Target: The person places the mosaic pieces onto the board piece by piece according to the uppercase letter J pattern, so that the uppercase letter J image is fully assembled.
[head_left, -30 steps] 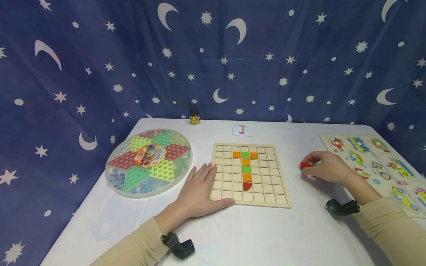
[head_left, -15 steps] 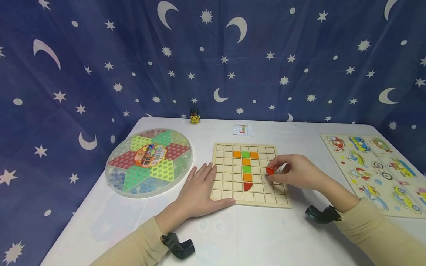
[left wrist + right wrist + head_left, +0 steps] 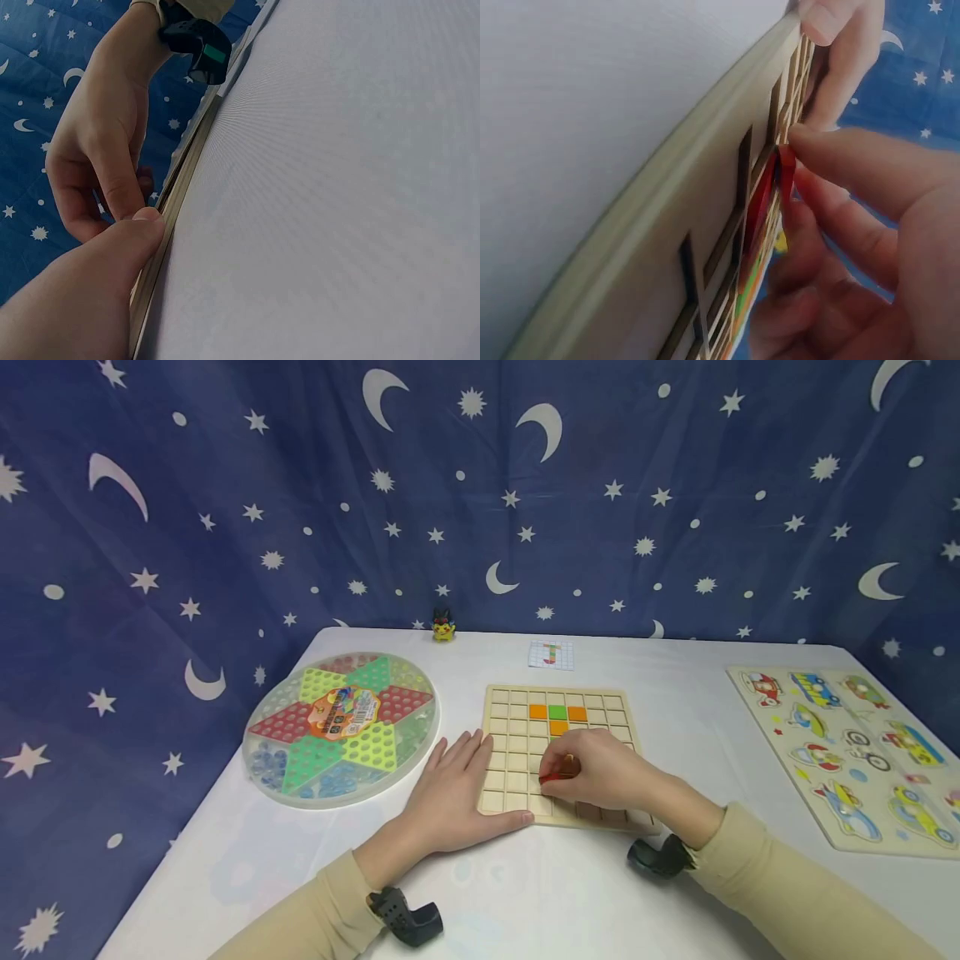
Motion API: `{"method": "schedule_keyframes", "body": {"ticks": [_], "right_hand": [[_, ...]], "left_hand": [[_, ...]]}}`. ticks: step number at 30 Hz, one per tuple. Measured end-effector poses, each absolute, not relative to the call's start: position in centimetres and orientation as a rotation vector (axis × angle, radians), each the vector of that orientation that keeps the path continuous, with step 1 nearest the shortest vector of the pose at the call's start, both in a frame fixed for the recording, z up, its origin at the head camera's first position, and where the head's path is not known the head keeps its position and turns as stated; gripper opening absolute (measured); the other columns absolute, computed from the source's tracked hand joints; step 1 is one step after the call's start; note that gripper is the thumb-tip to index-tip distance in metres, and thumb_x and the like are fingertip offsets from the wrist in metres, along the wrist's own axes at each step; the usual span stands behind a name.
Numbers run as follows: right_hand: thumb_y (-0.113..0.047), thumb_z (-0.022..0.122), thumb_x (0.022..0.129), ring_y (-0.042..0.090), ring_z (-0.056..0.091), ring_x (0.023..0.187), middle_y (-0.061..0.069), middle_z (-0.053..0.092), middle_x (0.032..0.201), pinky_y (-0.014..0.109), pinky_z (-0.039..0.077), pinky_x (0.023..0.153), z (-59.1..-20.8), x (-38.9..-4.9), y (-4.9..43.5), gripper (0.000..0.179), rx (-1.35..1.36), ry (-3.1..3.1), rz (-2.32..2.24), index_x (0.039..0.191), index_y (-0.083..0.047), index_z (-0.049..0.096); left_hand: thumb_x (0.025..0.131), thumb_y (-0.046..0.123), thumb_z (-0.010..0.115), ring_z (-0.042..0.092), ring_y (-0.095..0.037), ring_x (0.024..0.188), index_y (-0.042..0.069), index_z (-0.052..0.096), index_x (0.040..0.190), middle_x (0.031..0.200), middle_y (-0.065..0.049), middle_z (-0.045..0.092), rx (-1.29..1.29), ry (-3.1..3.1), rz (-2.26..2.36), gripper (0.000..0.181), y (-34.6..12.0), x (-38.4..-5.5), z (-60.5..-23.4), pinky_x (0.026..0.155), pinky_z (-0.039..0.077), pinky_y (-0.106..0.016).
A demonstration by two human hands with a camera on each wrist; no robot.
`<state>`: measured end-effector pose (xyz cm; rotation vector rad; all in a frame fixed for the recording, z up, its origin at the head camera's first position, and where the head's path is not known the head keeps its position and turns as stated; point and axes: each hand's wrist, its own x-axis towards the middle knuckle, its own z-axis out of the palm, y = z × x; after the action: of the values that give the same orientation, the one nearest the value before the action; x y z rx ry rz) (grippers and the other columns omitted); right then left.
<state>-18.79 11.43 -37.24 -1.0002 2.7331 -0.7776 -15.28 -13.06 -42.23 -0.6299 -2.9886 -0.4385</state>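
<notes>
A wooden grid board (image 3: 517, 724) lies on the white table. Orange tiles (image 3: 538, 712) and a green tile (image 3: 557, 712) form a bar near its top, with one more orange tile (image 3: 558, 727) below; the tiles under that are hidden by my right hand (image 3: 600, 768). Between thumb and fingertips that hand pinches a small red tile (image 3: 787, 169), held on edge over the lower grid. Beside it in the right wrist view, another red tile (image 3: 757, 206) sits in the board. My left hand (image 3: 453, 802) lies with straight fingers along the board's left edge, thumb at the front rim.
Left of the board lies a round Chinese checkers set (image 3: 341, 727) with marbles. A picture puzzle board (image 3: 855, 760) is at the right. Behind the grid board are a small pattern card (image 3: 551, 655) and a yellow figurine (image 3: 443, 627). A starry blue curtain (image 3: 480, 493) hangs behind.
My right hand has carried the red tile leftward, from the table right of the board to the board's lower middle. The left hand has stayed in place.
</notes>
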Motion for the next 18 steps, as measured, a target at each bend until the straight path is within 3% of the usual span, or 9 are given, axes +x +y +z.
{"method": "schedule_keyframes", "body": {"ticks": [18], "right_hand": [[-0.027,0.088,0.084,0.01,0.055,0.074,-0.023,0.062,0.079,0.028,0.047,0.068,-37.92,-19.24,10.73,0.015,-1.088,2.782,-0.757,0.086,-0.029,0.073]], "left_hand": [[0.078,0.097,0.037,0.019,-0.027,0.155,0.004,0.03,0.161,0.167,-0.014,0.027,-0.649,-2.996,-0.437,0.124,-12.6,-15.44,-42.03,0.124,0.007,-0.052]]}}
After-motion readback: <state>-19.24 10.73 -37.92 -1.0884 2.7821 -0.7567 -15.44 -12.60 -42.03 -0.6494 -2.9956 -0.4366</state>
